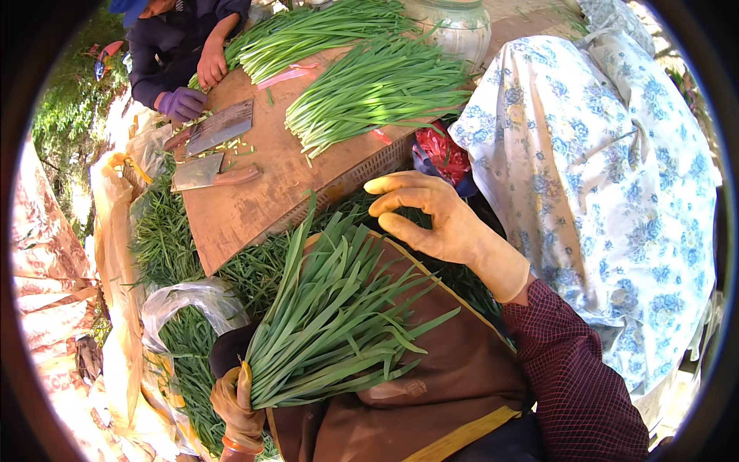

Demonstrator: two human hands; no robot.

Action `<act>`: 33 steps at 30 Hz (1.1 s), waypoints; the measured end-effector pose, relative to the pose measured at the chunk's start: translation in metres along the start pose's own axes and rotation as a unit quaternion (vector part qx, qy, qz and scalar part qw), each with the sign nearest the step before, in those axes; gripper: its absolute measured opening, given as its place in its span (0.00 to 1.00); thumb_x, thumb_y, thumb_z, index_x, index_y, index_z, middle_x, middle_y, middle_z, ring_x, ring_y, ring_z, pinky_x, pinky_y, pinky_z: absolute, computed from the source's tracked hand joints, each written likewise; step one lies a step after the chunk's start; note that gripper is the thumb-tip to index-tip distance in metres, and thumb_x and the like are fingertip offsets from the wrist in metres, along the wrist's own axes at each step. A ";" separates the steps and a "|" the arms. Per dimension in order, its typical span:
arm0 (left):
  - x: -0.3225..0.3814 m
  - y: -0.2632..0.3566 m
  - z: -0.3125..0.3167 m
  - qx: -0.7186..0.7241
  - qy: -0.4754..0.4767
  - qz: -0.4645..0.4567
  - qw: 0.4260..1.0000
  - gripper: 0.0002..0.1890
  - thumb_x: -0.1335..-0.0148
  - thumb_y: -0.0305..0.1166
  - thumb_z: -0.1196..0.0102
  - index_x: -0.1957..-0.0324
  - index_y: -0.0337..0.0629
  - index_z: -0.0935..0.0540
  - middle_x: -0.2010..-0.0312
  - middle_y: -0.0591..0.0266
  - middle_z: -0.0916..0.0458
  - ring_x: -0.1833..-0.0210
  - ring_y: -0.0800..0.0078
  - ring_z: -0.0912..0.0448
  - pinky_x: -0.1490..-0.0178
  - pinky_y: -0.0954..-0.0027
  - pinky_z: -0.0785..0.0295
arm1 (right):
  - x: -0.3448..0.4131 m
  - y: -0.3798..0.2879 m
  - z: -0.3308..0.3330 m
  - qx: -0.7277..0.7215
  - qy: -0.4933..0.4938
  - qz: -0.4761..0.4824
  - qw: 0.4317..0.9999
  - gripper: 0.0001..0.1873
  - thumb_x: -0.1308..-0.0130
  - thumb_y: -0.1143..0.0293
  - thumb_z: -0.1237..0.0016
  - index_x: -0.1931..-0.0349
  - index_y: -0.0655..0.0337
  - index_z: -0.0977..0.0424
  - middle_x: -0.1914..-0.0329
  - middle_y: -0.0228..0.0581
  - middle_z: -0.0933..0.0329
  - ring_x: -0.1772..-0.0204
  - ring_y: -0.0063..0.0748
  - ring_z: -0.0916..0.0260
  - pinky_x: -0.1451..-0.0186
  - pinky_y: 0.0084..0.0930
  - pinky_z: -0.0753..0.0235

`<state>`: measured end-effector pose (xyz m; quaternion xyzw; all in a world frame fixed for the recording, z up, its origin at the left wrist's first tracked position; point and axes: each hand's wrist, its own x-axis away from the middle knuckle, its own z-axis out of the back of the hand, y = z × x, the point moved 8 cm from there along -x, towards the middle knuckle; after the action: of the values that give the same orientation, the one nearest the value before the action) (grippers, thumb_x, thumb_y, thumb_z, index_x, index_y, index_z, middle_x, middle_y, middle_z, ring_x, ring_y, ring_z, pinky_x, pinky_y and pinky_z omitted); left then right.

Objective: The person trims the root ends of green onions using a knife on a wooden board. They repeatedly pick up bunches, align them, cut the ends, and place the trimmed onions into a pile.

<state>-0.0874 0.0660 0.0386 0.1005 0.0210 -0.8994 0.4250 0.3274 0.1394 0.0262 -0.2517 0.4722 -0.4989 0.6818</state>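
Observation:
My left hand (238, 398), in a worn rubber glove, is closed around the lower ends of a bunch of green garlic chives (335, 312). The leaves fan out over the brown apron (439, 369) on my lap. My right hand (427, 222), in a yellowish rubber glove, is raised above the far edge of the apron, right of the leaf tips. Its thumb and fingers are curved and apart, with nothing between them. Beyond it, a large pile of chives (381, 92) lies on a brown board (277, 190), and a second pile (323, 34) lies behind.
Two cleavers (222, 126) (199, 173) lie at the board's left among cut bits. A co-worker's gloved hand (182, 104) and bare hand (212, 64) are at the far left. Loose chives (164, 231) surround the board. A flowered cloth (583, 173) covers something at right, near a glass jar (453, 32).

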 end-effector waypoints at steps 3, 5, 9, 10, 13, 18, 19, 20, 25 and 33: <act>0.000 0.000 0.000 -0.001 -0.004 0.007 1.000 0.35 0.50 0.32 0.34 0.36 0.51 0.24 0.53 0.62 0.20 0.59 0.55 0.21 0.56 0.54 0.28 | -0.007 -0.015 -0.025 0.070 -0.069 0.011 0.995 0.11 0.38 0.60 0.36 0.58 0.51 0.17 0.36 0.36 0.22 0.29 0.46 0.31 0.29 0.43 0.31; 0.000 0.001 0.001 -0.003 -0.008 0.008 1.000 0.34 0.50 0.33 0.34 0.36 0.51 0.24 0.52 0.62 0.21 0.59 0.55 0.21 0.56 0.54 0.28 | -0.009 -0.020 -0.031 0.086 -0.057 0.018 0.994 0.10 0.39 0.62 0.35 0.61 0.52 0.17 0.36 0.35 0.22 0.28 0.46 0.31 0.30 0.43 0.31; -0.001 0.001 0.000 -0.004 -0.013 0.017 1.000 0.34 0.50 0.32 0.34 0.37 0.51 0.23 0.52 0.62 0.21 0.58 0.55 0.21 0.55 0.54 0.29 | -0.007 -0.016 -0.048 0.059 -0.056 0.012 0.997 0.06 0.43 0.70 0.36 0.69 0.56 0.21 0.37 0.33 0.21 0.26 0.46 0.32 0.28 0.43 0.32; -0.002 0.001 0.000 -0.004 -0.012 0.018 1.000 0.33 0.50 0.32 0.34 0.37 0.51 0.23 0.52 0.62 0.21 0.58 0.55 0.22 0.55 0.54 0.29 | -0.007 -0.014 -0.053 0.056 -0.057 0.018 0.997 0.06 0.44 0.71 0.36 0.70 0.56 0.22 0.38 0.33 0.20 0.26 0.46 0.32 0.29 0.42 0.32; -0.001 0.001 0.000 0.001 -0.010 0.011 1.000 0.34 0.50 0.32 0.34 0.37 0.51 0.23 0.52 0.62 0.21 0.57 0.55 0.22 0.54 0.54 0.29 | -0.010 -0.004 -0.050 0.067 0.008 0.045 0.997 0.08 0.49 0.80 0.41 0.73 0.59 0.26 0.43 0.36 0.17 0.32 0.47 0.26 0.32 0.39 0.28; 0.002 0.000 0.000 -0.013 -0.013 0.010 1.000 0.37 0.50 0.34 0.34 0.34 0.52 0.26 0.51 0.61 0.22 0.57 0.55 0.22 0.54 0.54 0.29 | 0.000 0.029 0.005 0.002 0.102 -0.097 0.990 0.03 0.40 0.79 0.41 0.67 0.64 0.22 0.54 0.40 0.15 0.51 0.33 0.20 0.48 0.28 0.23; 0.003 -0.001 -0.002 -0.014 -0.019 0.016 1.000 0.37 0.50 0.35 0.34 0.34 0.51 0.26 0.51 0.61 0.22 0.57 0.55 0.22 0.54 0.54 0.29 | 0.007 0.032 0.013 -0.040 0.091 -0.129 0.987 0.04 0.37 0.75 0.40 0.63 0.65 0.18 0.59 0.39 0.15 0.57 0.30 0.19 0.55 0.26 0.22; 0.003 -0.001 -0.001 -0.011 -0.017 0.016 1.000 0.37 0.50 0.35 0.34 0.34 0.51 0.26 0.51 0.61 0.22 0.57 0.55 0.22 0.54 0.54 0.29 | 0.013 0.030 0.018 -0.092 0.058 -0.147 0.983 0.06 0.32 0.73 0.41 0.60 0.66 0.17 0.62 0.37 0.15 0.60 0.21 0.22 0.57 0.25 0.23; -0.002 0.004 0.002 -0.011 -0.009 -0.001 1.000 0.34 0.49 0.33 0.35 0.36 0.49 0.23 0.52 0.61 0.21 0.57 0.56 0.22 0.54 0.54 0.28 | 0.021 0.029 0.029 -0.038 0.030 -0.165 0.985 0.12 0.28 0.65 0.45 0.56 0.67 0.18 0.62 0.40 0.15 0.64 0.27 0.21 0.57 0.28 0.22; -0.015 0.013 0.005 0.009 -0.011 -0.021 1.000 0.33 0.48 0.32 0.36 0.35 0.51 0.23 0.53 0.62 0.20 0.57 0.57 0.21 0.53 0.55 0.28 | -0.043 0.071 -0.032 -0.095 -0.056 -0.178 0.978 0.28 0.22 0.50 0.53 0.50 0.73 0.19 0.58 0.44 0.14 0.55 0.29 0.18 0.49 0.26 0.20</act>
<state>-0.0693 0.0686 0.0466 0.0943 0.0109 -0.9093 0.4053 0.3279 0.2099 -0.0280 -0.4228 0.4257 -0.5505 0.5805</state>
